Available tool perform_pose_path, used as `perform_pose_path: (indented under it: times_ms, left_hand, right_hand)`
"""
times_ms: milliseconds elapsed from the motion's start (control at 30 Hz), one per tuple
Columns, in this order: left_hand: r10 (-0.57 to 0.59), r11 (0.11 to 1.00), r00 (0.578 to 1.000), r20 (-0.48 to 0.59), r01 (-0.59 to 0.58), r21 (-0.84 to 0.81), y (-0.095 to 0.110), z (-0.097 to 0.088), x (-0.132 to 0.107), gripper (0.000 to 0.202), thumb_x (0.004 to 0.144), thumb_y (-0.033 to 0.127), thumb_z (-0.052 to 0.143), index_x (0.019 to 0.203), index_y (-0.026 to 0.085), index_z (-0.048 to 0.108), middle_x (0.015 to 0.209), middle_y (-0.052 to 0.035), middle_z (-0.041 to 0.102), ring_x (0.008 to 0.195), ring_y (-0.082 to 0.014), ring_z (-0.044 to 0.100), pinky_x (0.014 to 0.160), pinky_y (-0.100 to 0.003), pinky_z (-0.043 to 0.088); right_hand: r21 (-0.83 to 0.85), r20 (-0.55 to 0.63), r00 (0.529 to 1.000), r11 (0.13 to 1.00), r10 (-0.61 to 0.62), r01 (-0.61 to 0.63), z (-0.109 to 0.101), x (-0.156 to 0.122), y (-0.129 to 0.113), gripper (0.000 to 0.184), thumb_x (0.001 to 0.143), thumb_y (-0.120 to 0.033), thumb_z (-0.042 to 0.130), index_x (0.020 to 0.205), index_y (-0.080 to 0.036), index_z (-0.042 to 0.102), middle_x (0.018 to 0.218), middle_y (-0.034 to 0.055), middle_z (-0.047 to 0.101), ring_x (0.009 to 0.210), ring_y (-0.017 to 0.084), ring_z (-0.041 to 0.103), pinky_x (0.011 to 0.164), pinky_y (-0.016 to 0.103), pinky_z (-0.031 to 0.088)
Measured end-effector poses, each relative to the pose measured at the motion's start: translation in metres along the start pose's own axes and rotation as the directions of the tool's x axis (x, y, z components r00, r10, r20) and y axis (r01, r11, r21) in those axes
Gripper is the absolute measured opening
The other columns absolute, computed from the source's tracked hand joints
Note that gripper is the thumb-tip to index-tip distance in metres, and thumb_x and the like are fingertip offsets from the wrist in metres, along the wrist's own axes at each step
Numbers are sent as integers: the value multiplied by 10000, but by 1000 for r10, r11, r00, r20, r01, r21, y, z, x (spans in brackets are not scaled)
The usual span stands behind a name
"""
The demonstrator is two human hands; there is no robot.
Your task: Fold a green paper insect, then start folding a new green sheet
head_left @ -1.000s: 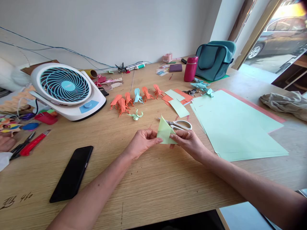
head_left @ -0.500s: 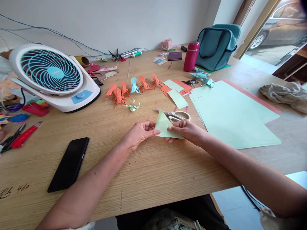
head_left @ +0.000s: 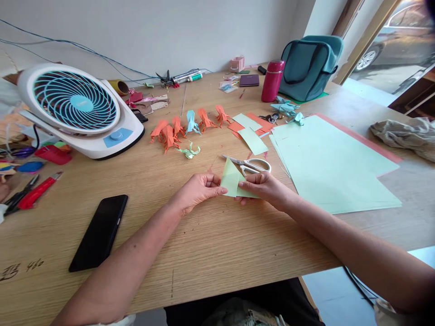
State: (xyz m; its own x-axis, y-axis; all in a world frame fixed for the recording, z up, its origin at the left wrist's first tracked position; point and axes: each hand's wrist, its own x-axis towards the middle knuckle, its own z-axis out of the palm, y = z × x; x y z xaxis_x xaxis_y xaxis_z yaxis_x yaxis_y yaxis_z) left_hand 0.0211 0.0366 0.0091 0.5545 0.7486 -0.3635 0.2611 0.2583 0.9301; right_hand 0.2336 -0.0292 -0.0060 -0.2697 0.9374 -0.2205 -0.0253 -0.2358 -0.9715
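Note:
A pale green sheet of paper (head_left: 230, 179), folded over at its left part, is held up between my two hands above the table. My left hand (head_left: 205, 190) pinches its lower left corner between thumb and fingers. On the other side, my right hand (head_left: 263, 188) grips the right part, thumb on top and fingers beneath. White-handled scissors (head_left: 249, 165) lie just behind the paper, partly covered by it and by my right hand. Farther back rest cut green paper strips (head_left: 253, 140), and a small green folded figure (head_left: 189, 150) stands to their left.
Several orange folded figures (head_left: 168, 137) and a blue one (head_left: 192, 122) stand beyond my hands. Large green sheets (head_left: 336, 163) spread at right. A fan (head_left: 84, 108) and a phone (head_left: 99, 232) are at left; a red flask (head_left: 272, 81) and teal bag (head_left: 309, 68) stand behind.
The view has shifted slightly, so everything appears a little lower and to the right. Both hands keep their hold on the folded paper, with hardly any visible change.

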Motion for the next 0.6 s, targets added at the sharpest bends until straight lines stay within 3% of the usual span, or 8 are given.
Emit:
perform_pose_path:
  times_ms: [200, 300, 467, 600]
  left_hand:
    - [74, 985, 997, 29, -78, 154, -2, -1, 0, 359, 563, 410, 908, 596, 138, 675, 540, 39, 560, 509, -64, 416, 479, -201, 260]
    - [89, 974, 996, 5, -88, 207, -2, -1, 0, 374, 586, 451, 892, 571, 141, 684, 538, 11, 602, 510, -77, 454, 484, -205, 314]
    - [83, 986, 997, -5, -82, 148, -3, -4, 1, 393, 561, 476, 902, 579, 152, 680, 585, -42, 686, 532, -114, 558, 548, -233, 438]
    - [170, 955, 983, 75, -183, 234, -6, -8, 3, 389, 647, 513, 844, 631, 148, 712, 574, -6, 638, 523, -98, 502, 501, -213, 359]
  right_hand:
    - [-105, -50, 996, 992, -72, 66, 0, 1, 6, 430, 775, -602, 733, 692, -179, 736, 737, 72, 755, 659, 189, 700, 601, 299, 539]
    - [-103, -57, 993, 990, -102, 96, 1, 1, 6, 445, 751, -636, 736, 675, -197, 736, 748, 65, 756, 693, 218, 708, 651, 345, 573]
    - [-152, -48, 987, 978, -154, 146, 2, 0, 6, 459, 799, -650, 684, 717, -203, 749, 761, 55, 759, 699, 220, 712, 686, 368, 583]
    - [-258, -46, 978, 948, -203, 184, 1, 0, 8, 499, 841, -681, 615, 727, -213, 746, 760, 53, 762, 697, 214, 691, 661, 363, 561]
